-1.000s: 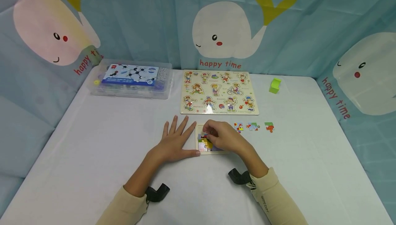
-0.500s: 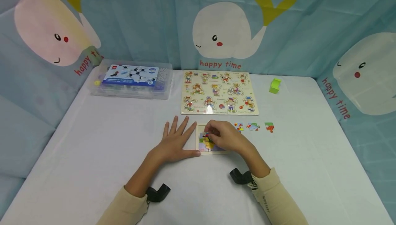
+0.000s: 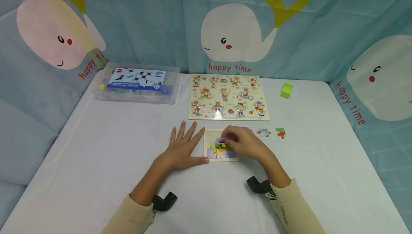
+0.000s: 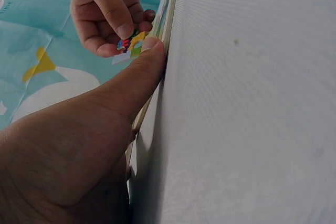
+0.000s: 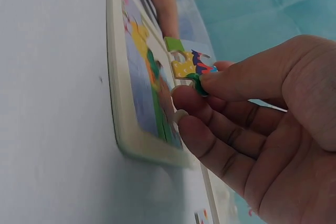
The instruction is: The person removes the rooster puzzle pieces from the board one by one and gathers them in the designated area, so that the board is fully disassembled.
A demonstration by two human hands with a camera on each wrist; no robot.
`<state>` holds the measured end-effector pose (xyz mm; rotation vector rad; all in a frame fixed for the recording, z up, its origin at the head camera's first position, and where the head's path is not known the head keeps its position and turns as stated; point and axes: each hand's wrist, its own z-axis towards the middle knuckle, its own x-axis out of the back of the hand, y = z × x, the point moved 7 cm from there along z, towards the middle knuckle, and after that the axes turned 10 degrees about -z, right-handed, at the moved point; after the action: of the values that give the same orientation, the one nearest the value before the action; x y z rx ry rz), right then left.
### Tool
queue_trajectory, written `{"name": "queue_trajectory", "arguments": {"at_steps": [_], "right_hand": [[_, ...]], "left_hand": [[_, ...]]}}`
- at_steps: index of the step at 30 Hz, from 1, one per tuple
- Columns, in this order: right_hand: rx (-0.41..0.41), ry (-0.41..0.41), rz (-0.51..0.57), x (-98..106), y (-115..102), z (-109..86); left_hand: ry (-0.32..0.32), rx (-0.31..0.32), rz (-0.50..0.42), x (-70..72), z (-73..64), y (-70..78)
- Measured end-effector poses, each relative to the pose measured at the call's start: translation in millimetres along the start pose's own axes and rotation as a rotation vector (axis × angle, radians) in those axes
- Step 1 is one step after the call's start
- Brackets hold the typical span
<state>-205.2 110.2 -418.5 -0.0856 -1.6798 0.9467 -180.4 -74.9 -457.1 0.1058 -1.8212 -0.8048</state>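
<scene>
In the head view, my right hand (image 3: 246, 142) pinches a jigsaw puzzle piece (image 5: 185, 67) above a small wooden puzzle tray (image 3: 222, 160). The right wrist view shows this piece tilted between thumb and fingers, printed yellow, green, blue and red. Joined pieces (image 3: 210, 153) fill the tray's lower part, while bare wood shows at its upper left. My left hand (image 3: 180, 151) lies on the table with fingers spread. Its thumb touches the tray's lower left corner, and the index fingertip is at the upper left corner.
Loose puzzle pieces (image 3: 263, 132) lie right of the tray, one partly hidden by my right hand. Behind stands a larger wooden picture board (image 3: 228, 97). A clear plastic case (image 3: 136, 84) is at the back left, a green block (image 3: 286, 90) at the back right.
My right hand has shifted a little to the right, carrying the puzzle piece from the tray's left side toward its middle. The left hand stays in place.
</scene>
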Motion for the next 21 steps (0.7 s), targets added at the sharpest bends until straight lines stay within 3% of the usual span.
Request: {"name": "queue_trajectory", "arguments": {"at_steps": [21], "right_hand": [[-0.106, 0.043, 0.027, 26.8, 41.8, -33.8]], "left_hand": [[0.007, -0.001, -0.020, -1.7, 0.6, -1.6]]}}
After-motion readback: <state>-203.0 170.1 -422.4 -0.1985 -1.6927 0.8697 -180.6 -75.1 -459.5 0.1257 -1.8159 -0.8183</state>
